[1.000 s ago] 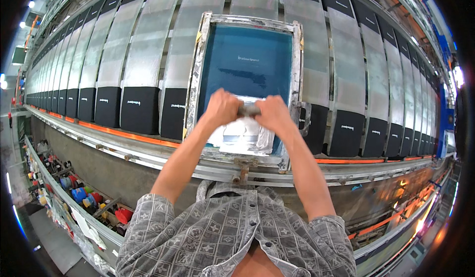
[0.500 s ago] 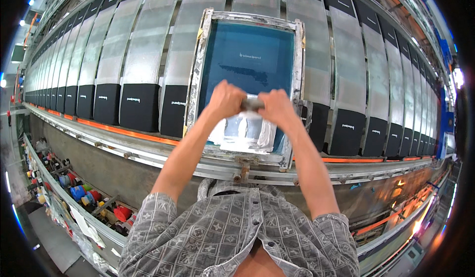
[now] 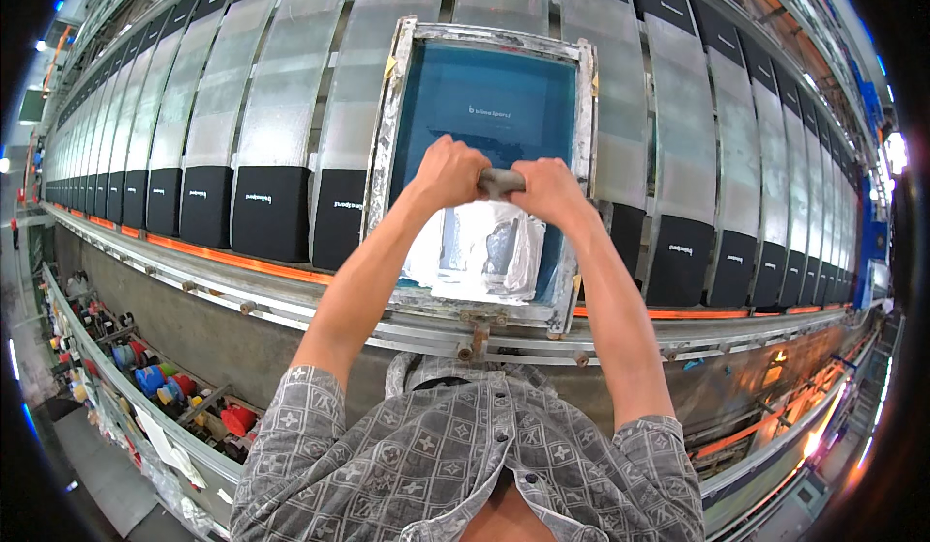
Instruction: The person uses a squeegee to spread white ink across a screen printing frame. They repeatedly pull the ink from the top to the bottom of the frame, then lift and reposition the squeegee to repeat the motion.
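Observation:
A screen-printing frame point(image 3: 585, 106) with blue mesh point(image 3: 489, 77) and small white lettering lies across the pallets in front of me. White ink point(image 3: 484, 247) covers the lower part of the mesh. My left hand point(image 3: 453, 170) and my right hand point(image 3: 550, 189) are both closed round the grey handle of a squeegee point(image 3: 502, 182), one at each end, just above the ink. The squeegee's blade cannot be made out clearly.
Long rows of pallets point(image 3: 266, 125) with black printed fabric pieces point(image 3: 271, 217) run to both sides. A metal rail point(image 3: 252, 305) runs along the near edge. At the lower left, a trolley point(image 3: 199, 445) holds several coloured containers point(image 3: 155, 379); machinery lies to the right.
Both hands and the squeegee have moved forward, away from my body, up the screen, and slightly to the right. The grip on the handle is unchanged.

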Demonstrator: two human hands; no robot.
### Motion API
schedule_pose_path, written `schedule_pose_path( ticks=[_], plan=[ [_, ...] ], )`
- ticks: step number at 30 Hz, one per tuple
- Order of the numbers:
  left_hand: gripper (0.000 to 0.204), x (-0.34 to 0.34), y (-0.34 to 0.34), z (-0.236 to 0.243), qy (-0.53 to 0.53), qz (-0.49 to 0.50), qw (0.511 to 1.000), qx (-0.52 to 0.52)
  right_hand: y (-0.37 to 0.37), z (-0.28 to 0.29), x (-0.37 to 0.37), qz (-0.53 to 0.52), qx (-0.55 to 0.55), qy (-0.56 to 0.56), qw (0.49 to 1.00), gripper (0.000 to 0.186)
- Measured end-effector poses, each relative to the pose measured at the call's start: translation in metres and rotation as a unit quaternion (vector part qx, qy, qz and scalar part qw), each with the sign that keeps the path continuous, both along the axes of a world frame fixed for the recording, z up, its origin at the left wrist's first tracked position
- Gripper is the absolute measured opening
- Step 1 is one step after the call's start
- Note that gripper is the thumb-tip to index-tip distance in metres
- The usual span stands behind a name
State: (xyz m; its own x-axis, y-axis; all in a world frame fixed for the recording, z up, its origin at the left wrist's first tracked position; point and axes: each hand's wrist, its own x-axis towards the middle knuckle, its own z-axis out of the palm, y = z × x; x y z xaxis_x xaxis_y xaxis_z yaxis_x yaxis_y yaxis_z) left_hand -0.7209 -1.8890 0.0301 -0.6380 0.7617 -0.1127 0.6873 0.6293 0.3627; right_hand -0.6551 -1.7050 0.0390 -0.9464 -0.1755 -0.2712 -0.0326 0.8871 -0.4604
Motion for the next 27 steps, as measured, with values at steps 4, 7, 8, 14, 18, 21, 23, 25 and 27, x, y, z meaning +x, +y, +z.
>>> schedule_pose_path(
  ticks=[4, 7, 8, 14, 18, 21, 23, 25, 27],
  plan=[
    [0.018, 0.072, -0.037, -0.021, 0.008, -0.003, 1.000, 0.026, -0.030, -0.004, 0.070, 0.058, 0.026, -0.012, 0.998, 0.021],
    [0.017, 0.095, -0.046, 0.000, -0.053, -0.021, 0.998, 0.010, -0.031, 0.031, 0.099, 0.006, -0.073, -0.095, 0.993, 0.032],
    [0.017, 0.088, -0.043, 0.005, -0.044, -0.017, 0.999, 0.003, -0.011, 0.002, 0.103, -0.062, -0.129, 0.008, 0.990, 0.034],
    [0.021, 0.009, -0.016, 0.010, 0.017, -0.009, 0.999, 0.026, 0.068, -0.041, 0.082, -0.489, -0.055, 0.148, 0.858, 0.031],
    [0.015, 0.035, -0.021, 0.001, 0.032, 0.046, 0.994, 0.098, 0.071, -0.064, 0.086, -0.478, -0.143, 0.167, 0.851, 0.035],
    [0.022, 0.114, -0.054, -0.022, 0.127, 0.086, 0.974, 0.167, 0.074, -0.047, 0.078, -0.468, -0.147, 0.185, 0.851, 0.032],
    [0.034, 0.163, -0.082, -0.013, 0.158, 0.058, 0.971, 0.170, 0.056, -0.021, 0.072, -0.451, -0.145, 0.217, 0.854, 0.030],
    [0.033, 0.168, -0.104, 0.004, 0.136, 0.066, 0.979, 0.134, 0.034, -0.029, 0.066, -0.444, -0.162, 0.240, 0.848, 0.030],
    [0.030, 0.151, -0.136, 0.006, 0.150, 0.079, 0.979, 0.114, 0.000, -0.048, 0.055, -0.437, -0.189, 0.268, 0.837, 0.031]
  ],
)
